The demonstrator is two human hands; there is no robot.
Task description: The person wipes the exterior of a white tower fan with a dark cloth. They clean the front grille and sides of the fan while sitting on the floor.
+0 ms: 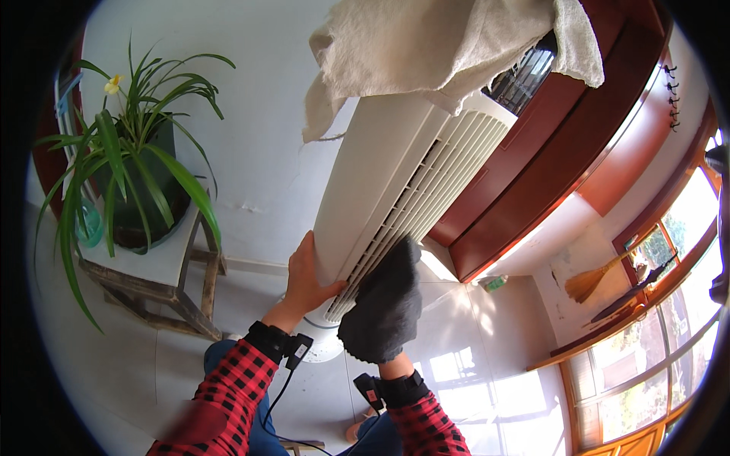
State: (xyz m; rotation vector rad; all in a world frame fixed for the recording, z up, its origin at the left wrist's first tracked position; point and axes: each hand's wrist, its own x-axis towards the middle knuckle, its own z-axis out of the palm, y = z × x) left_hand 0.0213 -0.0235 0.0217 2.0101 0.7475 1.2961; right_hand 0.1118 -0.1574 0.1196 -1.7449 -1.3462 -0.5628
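Observation:
A white tower fan [373, 171] stands before me, its slatted grille facing right. A beige cloth [410, 48] drapes over its top. My left hand [308, 279] rests on the lower left side of the fan body, thumb reaching across the front edge, fingers partly hidden behind it. Over my right hand [385, 308] lies a dark grey cloth [388, 302], pressed against the lower grille; the fingers are covered, so their grip does not show. The fan's round base [325, 349] is partly seen between my forearms.
Left, a potted plant [142, 194] with long leaves stands on a worn wooden stool [165, 285], beside a green plastic bottle [89, 222]. Dark red furniture [547, 142] is behind the fan at right. A green bottle [496, 283] lies on the floor; a broom [590, 279] hangs near the window.

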